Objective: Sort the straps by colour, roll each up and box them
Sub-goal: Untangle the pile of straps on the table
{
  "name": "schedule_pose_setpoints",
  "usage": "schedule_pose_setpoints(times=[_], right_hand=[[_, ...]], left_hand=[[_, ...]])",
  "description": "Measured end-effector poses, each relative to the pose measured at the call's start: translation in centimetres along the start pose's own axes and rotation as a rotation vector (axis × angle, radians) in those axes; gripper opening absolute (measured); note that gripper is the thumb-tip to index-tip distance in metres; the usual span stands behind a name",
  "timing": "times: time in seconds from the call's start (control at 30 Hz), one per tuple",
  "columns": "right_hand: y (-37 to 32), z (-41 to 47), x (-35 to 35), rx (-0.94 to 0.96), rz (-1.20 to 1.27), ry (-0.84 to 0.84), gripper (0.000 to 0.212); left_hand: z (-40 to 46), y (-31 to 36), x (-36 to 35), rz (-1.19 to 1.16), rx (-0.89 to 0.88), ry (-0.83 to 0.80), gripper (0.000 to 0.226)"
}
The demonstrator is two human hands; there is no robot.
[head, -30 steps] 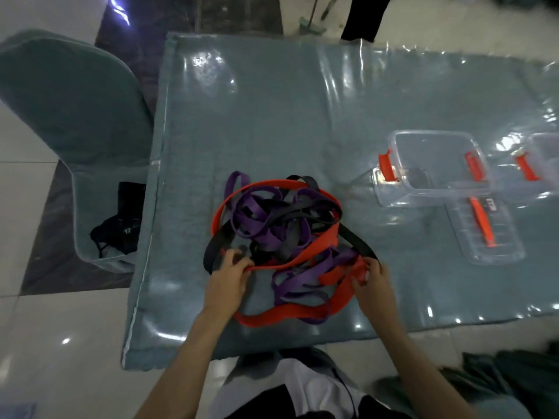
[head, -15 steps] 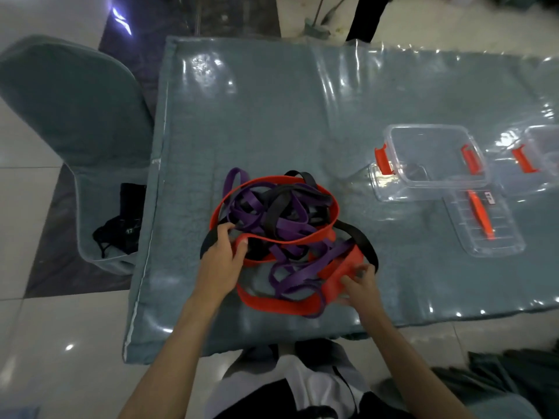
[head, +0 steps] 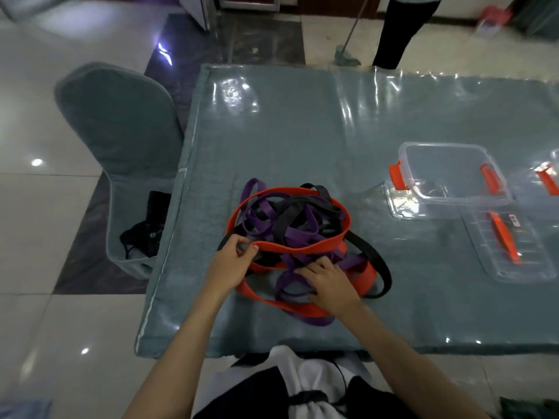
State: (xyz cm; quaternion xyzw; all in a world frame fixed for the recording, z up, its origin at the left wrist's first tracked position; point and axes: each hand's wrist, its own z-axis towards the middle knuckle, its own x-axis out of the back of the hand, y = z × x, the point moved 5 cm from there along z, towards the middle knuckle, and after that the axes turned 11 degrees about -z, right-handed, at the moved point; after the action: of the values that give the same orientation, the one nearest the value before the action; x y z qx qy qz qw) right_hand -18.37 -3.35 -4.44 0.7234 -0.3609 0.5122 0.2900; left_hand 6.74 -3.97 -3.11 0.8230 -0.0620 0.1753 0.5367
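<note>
A tangled heap of straps (head: pixel 290 225), red, purple and black, lay on the table (head: pixel 302 140) near its front edge. A wide red strap (head: pixel 302 247) looped around the top of the heap, with purple and black straps piled inside the loop. The left hand (head: pixel 231 261) was set at the heap's left side, thumb and fingers pinched together on the red strap where it bent. The right hand (head: pixel 328 282) was laid palm down on the front of the heap, fingers spread over purple straps; whether anything was gripped beneath it could not be told. To the right of the heap, well apart from it, a clear box (head: pixel 453 176) with red clips stood open, and its lid (head: pixel 514 246) lay flat just in front of the box. A covered chair (head: pixel 121 140) stood to the left of the heap, beside the table.
</note>
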Motion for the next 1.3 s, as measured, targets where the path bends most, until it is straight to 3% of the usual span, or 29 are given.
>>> schedule_pose_setpoints(times=[0.13, 0.27, 0.47, 0.53, 0.63, 0.73, 0.77, 0.83, 0.97, 1.03, 1.1, 1.17, 1.3], right_hand=[[1.3, 1.6, 0.4, -0.109, 0.014, 0.038, 0.039], [4.2, 1.3, 3.8, -0.255, 0.415, 0.261, 0.016], [7.2, 0.1, 7.9, -0.259, 0.759, 0.474, 0.015], [7.7, -0.1, 9.1, -0.275, 0.867, 0.516, 0.024], [7.8, 0.0, 10.8, -0.305, 0.981, 0.595, 0.042], [6.6, 0.7, 12.6, -0.275, 1.091, 0.629, 0.03], [6.0, 1.0, 13.2, -0.243, 1.1, 0.625, 0.026], [4.7, 1.5, 14.5, -0.162, 1.095, 0.594, 0.022], [3.5, 2.2, 15.8, 0.012, 1.151, 0.461, 0.026], [4.2, 2.0, 15.0, 0.065, 1.155, 0.334, 0.035], [5.8, 1.3, 13.0, 0.021, 1.242, 0.169, 0.049], [7.9, 0.5, 10.5, -0.094, 1.241, 0.109, 0.053], [11.0, -1.3, 5.4, -0.319, 0.955, 0.062, 0.044]], left_hand=[[-0.3, 0.6, 0.3, 0.021, -0.007, -0.033, 0.022], [-0.5, 1.2, 0.7, -0.067, 0.018, -0.026, 0.025], [-0.1, 3.0, 1.3, -0.192, 0.033, 0.023, 0.023], [0.1, 3.8, 1.2, -0.17, 0.011, 0.01, 0.022], [0.1, 5.4, 0.6, -0.034, -0.097, -0.055, 0.041], [-1.0, 7.3, -0.8, 0.219, -0.242, -0.155, 0.09], [-1.3, 7.8, -1.5, 0.285, -0.286, -0.193, 0.1], [-1.6, 8.5, -2.6, 0.237, -0.338, -0.255, 0.098], [-0.3, 9.3, -2.7, 0.069, -0.359, -0.134, 0.037], [0.0, 9.4, -2.2, -0.011, -0.394, -0.112, 0.02], [0.3, 9.2, -1.4, -0.122, -0.412, -0.108, 0.012], [0.5, 8.6, -0.6, -0.198, -0.397, -0.079, 0.017], [1.0, 8.0, 1.3, -0.397, -0.301, 0.048, 0.031]])
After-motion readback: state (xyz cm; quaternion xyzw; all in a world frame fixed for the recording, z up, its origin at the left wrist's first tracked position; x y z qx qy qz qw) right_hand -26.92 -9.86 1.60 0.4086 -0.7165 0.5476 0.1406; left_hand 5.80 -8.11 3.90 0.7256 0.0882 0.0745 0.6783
